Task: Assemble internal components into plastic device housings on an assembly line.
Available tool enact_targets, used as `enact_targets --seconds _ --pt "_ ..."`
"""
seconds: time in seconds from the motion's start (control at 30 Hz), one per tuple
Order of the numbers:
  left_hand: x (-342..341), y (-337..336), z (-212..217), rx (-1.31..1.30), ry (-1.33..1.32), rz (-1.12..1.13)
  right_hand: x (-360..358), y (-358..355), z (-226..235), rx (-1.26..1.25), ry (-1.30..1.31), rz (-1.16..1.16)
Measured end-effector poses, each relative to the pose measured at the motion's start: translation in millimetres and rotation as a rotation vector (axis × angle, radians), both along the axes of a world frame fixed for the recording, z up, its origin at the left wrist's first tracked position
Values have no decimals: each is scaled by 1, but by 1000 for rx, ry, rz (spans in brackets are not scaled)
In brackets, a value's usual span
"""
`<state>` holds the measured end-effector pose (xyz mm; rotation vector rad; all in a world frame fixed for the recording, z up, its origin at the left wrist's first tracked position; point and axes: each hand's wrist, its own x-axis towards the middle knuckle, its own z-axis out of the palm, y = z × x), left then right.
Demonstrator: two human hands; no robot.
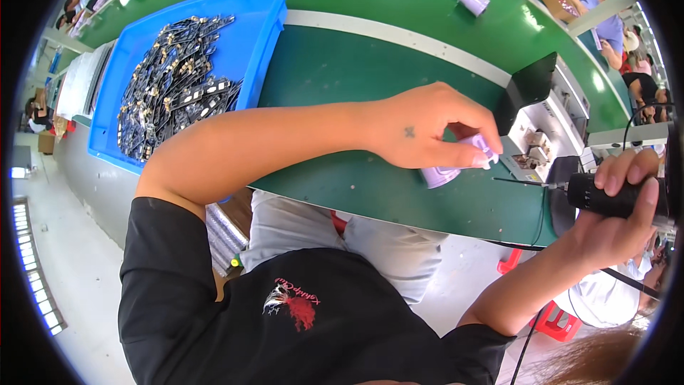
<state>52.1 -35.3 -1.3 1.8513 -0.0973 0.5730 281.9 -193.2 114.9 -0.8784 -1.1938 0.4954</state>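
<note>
My left hand (431,128) reaches across the green table with its thumb and fingers closed on a small lilac plastic housing (441,176). The fingers cover part of the housing, which rests on or just above the tabletop. On the right, my right hand (623,203) wraps round a black electric screwdriver (595,196). Its long thin bit (519,182) points left, toward the housing, and stays apart from it. A white and black boxy device (538,135), perhaps a screw feeder, stands just beyond the bit.
A blue bin (260,50) at the left holds many black strip-like parts (178,89). Another lilac piece (473,1) lies on the far green surface, past a pale rail (399,39). A cable hangs at the right, near a red stool (557,324). Other people are in the background.
</note>
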Motion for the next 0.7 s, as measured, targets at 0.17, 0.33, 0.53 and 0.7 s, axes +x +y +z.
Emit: enact_targets --seconds 0.17,0.33,0.53,0.7 --pt "0 -1 -2 -50 44 -8 -22 3 -6 48 106 199" --pt "1 -2 -1 -38 36 -17 -50 15 -6 114 45 215" --pt "0 -1 -2 -69 20 -30 -68 31 -2 79 -26 339" --pt "1 -1 -3 -77 13 -33 -72 36 -3 52 -80 315"
